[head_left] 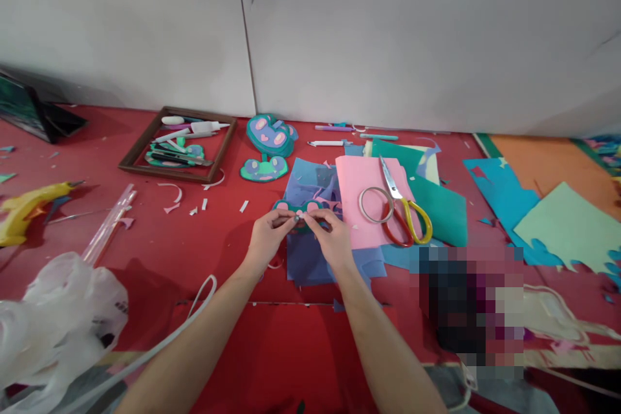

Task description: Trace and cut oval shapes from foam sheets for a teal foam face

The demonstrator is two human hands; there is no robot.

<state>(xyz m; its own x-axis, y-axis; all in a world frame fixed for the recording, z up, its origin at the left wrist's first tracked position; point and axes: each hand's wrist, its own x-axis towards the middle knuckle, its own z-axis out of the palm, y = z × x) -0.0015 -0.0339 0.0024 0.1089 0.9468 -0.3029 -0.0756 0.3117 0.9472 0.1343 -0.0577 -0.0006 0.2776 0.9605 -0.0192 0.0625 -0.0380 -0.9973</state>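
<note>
Red, scrap-strewn counter (220,223) has a crumpled white plastic bag (58,320) near its left front edge; beyond it, the left hand (266,233) and right hand (336,236) meet, thumbs and fingers pinched on a tiny pale-pink cut-out (300,214) over a flat dark-green cut-out (297,205) at the blue craft sheets (310,260); 2 rounded pink patches already lie on the green cut-out; the tiny one, I judge, is left to settle; whether anything is glued I cannot tell; room to the right is tight, with a pink sheet (350,191) bearing red-and-yellow-handled scissors (394,187); leftward the counter is more open; farther back, 2 layered blue-green shapes (264,169) look more complete, beside a brown rectangular frame (167,174); a pale grey wall (369,45) bounds the far edge.
</note>
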